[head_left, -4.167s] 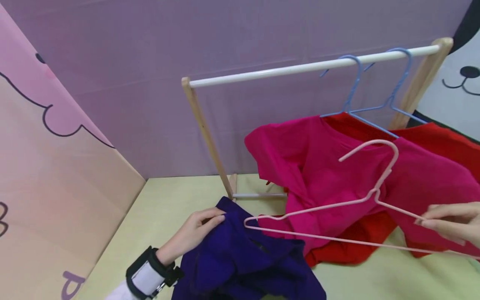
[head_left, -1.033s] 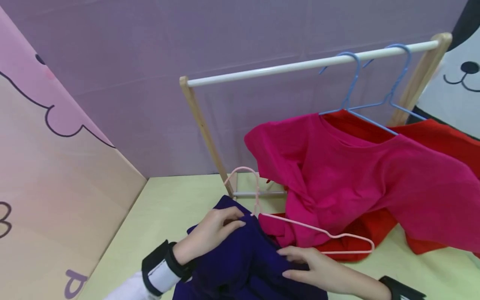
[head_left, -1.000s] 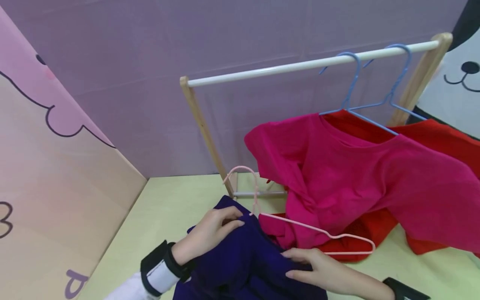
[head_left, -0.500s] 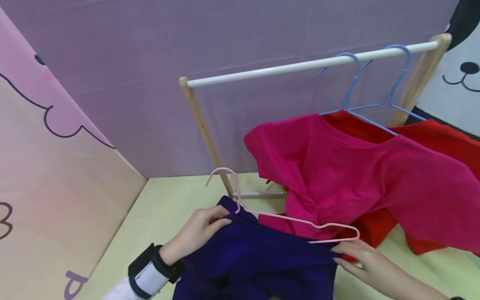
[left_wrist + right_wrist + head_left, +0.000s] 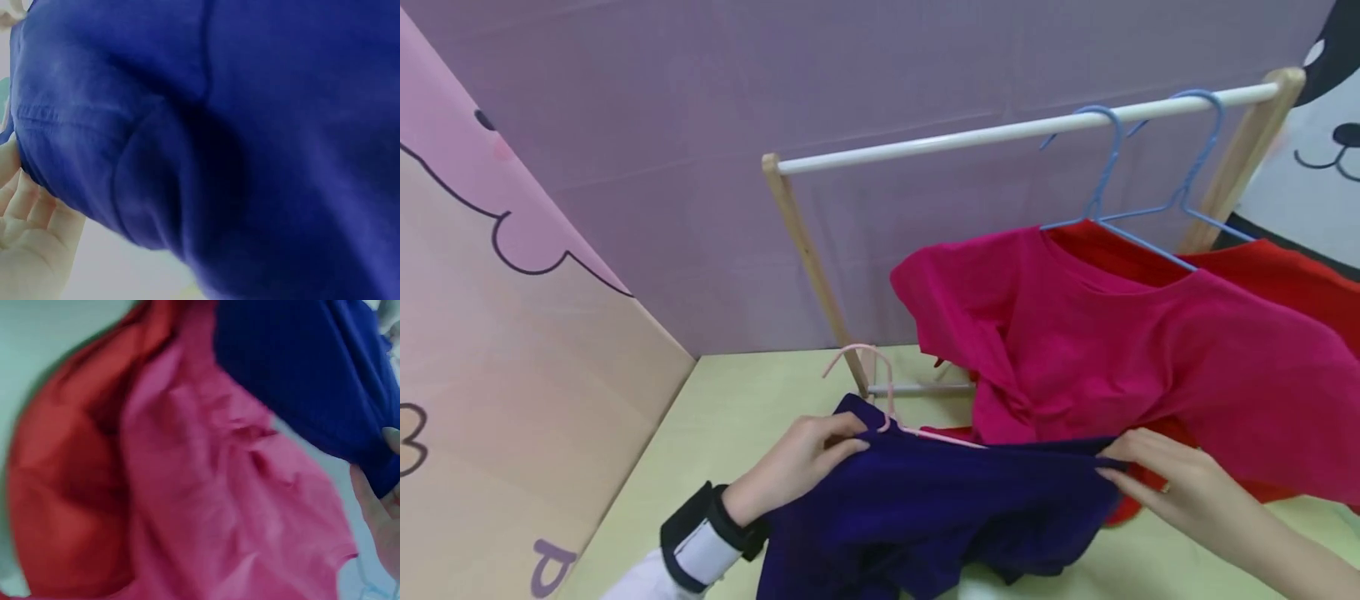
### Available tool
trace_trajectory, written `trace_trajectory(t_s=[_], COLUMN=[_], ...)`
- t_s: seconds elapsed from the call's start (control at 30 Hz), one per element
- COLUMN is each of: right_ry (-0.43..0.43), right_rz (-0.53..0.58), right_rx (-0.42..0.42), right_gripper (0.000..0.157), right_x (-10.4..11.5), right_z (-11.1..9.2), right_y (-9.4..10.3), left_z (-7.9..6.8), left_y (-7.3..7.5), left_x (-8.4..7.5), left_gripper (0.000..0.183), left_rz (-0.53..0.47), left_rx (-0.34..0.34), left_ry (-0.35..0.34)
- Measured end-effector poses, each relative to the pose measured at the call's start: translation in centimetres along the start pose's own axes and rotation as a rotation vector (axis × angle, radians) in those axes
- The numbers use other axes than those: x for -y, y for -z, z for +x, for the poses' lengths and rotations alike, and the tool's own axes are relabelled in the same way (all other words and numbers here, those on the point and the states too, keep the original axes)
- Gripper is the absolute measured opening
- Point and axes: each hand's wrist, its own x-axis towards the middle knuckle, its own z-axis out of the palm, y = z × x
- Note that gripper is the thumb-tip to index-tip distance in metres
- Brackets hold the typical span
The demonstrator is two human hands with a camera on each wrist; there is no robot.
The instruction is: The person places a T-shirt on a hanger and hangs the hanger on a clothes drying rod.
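A dark blue shirt (image 5: 940, 500) is stretched between my two hands, its top edge nearly level. My left hand (image 5: 808, 457) pinches it near the neck of a pale pink hanger (image 5: 940, 437). The hanger's hook stands above the cloth, while its right arm runs down into the shirt and is hidden there. At the shirt's right corner, my right hand (image 5: 1187, 483) pinches the fabric between thumb and fingers. Blue cloth (image 5: 300, 125) fills most of the left wrist view. In the right wrist view the shirt's corner (image 5: 300, 375) hangs from the fingers.
Behind the hands stands a wooden rack with a white rail (image 5: 925, 148). A magenta shirt (image 5: 1075, 333) and a red garment (image 5: 1285, 267) hang there on blue hangers (image 5: 1105, 175), close behind my right hand. A pale yellow surface (image 5: 737, 400) lies below.
My right hand, which held the pink hanger earlier, now grips the shirt and has pulled its edge right and up over the hanger's right end. My left hand has kept its grip.
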Motion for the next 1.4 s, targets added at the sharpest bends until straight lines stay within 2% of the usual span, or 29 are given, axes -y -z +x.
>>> trace_trajectory(t_s=[0.2, 0.3, 0.43, 0.53, 0.6, 0.63, 0.77, 0.8, 0.87, 1.07, 1.13, 1.2, 1.3, 1.4], right_ry=[0.038, 0.001, -0.049, -0.029, -0.01, 0.005, 0.011, 0.003, -0.027, -0.109, -0.141, -0.201, -0.325, -0.385], right_rz=[0.089, 0.082, 0.133, 0.225, 0.271, 0.288, 0.327, 0.335, 0.358, 0.446, 0.416, 0.337, 0.231, 0.23], right_rx=[0.004, 0.051, 0.08, 0.068, 0.062, 0.058, 0.04, 0.038, 0.047, 0.131, 0.14, 0.16, 0.256, 0.347], right_gripper=[0.025, 0.025, 0.025, 0.019, 0.007, 0.007, 0.041, 0.045, 0.049, 0.047, 0.053, 0.057, 0.045, 0.021], right_x=[0.6, 0.9, 1.4, 1.6, 1.7, 1.8, 2.3, 2.5, 3.0, 4.0, 3.9, 3.7, 3.2, 2.7], right_z=[1.8, 2.2, 3.0, 3.5, 3.8, 3.9, 4.0, 4.1, 4.3, 4.5, 4.2, 3.8, 3.2, 2.7], right_y=[-0.7, -0.7, -0.9, -1.7, -2.4, -2.7, -4.0, -4.3, -4.8, -5.6, -5.5, -5.2, -4.5, -3.9], left_z=[0.5, 0.5, 0.6, 0.7, 0.8, 0.8, 0.7, 0.7, 0.7, 0.9, 0.8, 0.6, 0.4, 0.4], left_y=[-0.8, -0.9, -0.9, -1.1, -1.3, -1.4, -1.9, -2.0, -2.2, -2.6, -2.5, -2.4, -2.1, -1.9], left_x=[-0.4, -0.3, -0.4, -0.6, -0.8, -0.8, -1.1, -1.2, -1.3, -1.5, -1.4, -1.2, -0.9, -0.8], left_gripper=[0.006, 0.008, 0.011, 0.013, 0.013, 0.013, 0.012, 0.012, 0.012, 0.014, 0.014, 0.013, 0.012, 0.011], left_rz=[-0.023, -0.033, -0.036, -0.028, -0.025, -0.026, -0.035, -0.04, -0.056, -0.076, -0.069, -0.07, -0.073, -0.085], left_rx=[-0.009, -0.007, 0.01, 0.025, 0.025, 0.022, 0.004, 0.005, 0.015, 0.024, 0.004, -0.02, -0.059, -0.091], left_ry=[0.005, 0.015, 0.013, -0.001, -0.009, -0.014, -0.036, -0.046, -0.065, -0.106, -0.099, -0.085, -0.075, -0.059])
